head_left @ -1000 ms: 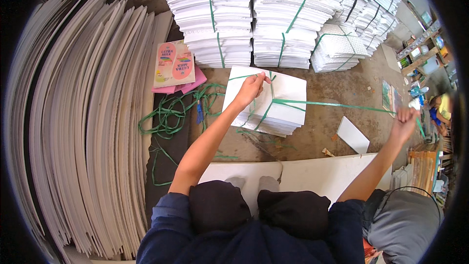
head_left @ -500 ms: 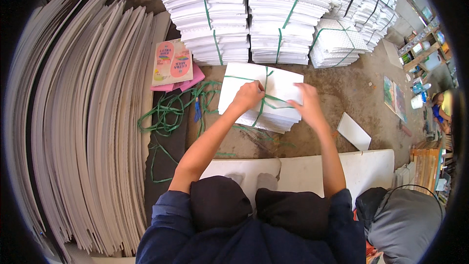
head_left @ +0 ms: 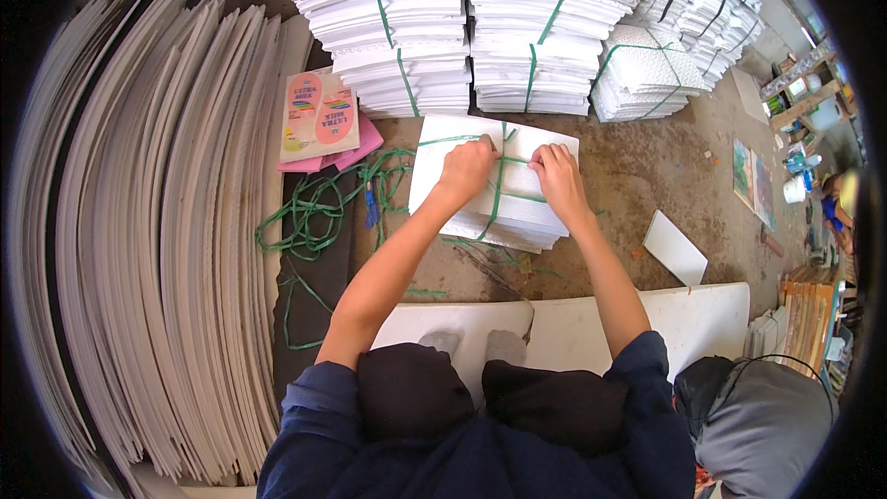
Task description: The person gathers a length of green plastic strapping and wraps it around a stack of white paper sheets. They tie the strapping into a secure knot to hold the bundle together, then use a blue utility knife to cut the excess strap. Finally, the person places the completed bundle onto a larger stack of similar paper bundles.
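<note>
**Hands cinching green strap over a white stack**

Head view: both hands are working on top of a low stack of white sheets (head_left: pixel 504 187) that is lying on the dirt floor (head_left: pixel 637 176), just in front of the person's knees. A green strap (head_left: pixel 494 199) is crossing the stack, so the sheets are sitting squared up rather than fanned. The left hand (head_left: pixel 467 169) is pressing down near the crossing with its fingers curled shut on the strap; this seems to be pinning the stack while the strap is drawn tight. The right hand (head_left: pixel 557 176) is lying just right of it, fingers folded together on the strap's other run, apparently holding the tension. The two hands are nearly touching over the middle of the top sheet.

Loose green strapping (head_left: pixel 319 217) is trailing on the floor to the left, within easy reach. Beside it, a pink packet (head_left: pixel 319 120) is resting at the foot of the far piles. Tied bundles (head_left: pixel 462 28) are standing stacked at the far side, each already crossed with green strap. Large white boards (head_left: pixel 148 249) are leaning on edge along the left. A single white sheet (head_left: pixel 674 248) is lying apart on the right.
</note>
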Motion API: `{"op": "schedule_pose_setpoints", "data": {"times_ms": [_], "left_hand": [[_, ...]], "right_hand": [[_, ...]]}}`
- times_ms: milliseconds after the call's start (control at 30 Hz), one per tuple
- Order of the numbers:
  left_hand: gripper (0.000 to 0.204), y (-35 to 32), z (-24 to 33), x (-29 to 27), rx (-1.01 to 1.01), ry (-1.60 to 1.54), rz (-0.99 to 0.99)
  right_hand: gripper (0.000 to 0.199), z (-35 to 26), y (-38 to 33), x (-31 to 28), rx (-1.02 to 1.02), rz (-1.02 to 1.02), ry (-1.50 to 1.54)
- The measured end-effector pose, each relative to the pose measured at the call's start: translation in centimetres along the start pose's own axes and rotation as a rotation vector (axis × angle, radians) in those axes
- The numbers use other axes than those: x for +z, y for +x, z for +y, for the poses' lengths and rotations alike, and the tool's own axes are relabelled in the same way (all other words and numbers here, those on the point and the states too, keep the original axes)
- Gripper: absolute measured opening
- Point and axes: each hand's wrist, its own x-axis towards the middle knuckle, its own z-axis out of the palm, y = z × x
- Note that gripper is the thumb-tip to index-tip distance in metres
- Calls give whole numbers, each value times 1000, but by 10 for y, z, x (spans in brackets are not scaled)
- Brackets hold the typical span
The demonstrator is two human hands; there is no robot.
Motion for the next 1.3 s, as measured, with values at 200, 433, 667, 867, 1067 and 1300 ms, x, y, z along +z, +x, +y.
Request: {"op": "schedule_pose_setpoints", "data": {"times_ms": [200, 433, 667, 867, 1067, 1300], "left_hand": [[27, 9, -34, -6, -39, -359, -152], [33, 8, -19, -4, -125, -729, -328], [32, 7, -6, -14, -178, -795, -362], [33, 2, 1, -16, -216, -767, -333], [22, 1, -4, -5, 194, -38, -100], [15, -21, 12, -18, 131, 348, -122]], "right_hand": [[18, -38, 14, 1, 62, -112, 141], [32, -40, 14, -1, 263, -373, 298], [22, -56, -1, 14, 148, -240, 415], [22, -45, 0, 9, 476, -303, 867], [8, -38, -3, -1, 976, -212, 1691], [30, -45, 2, 5, 1054, -131, 1516]]}}
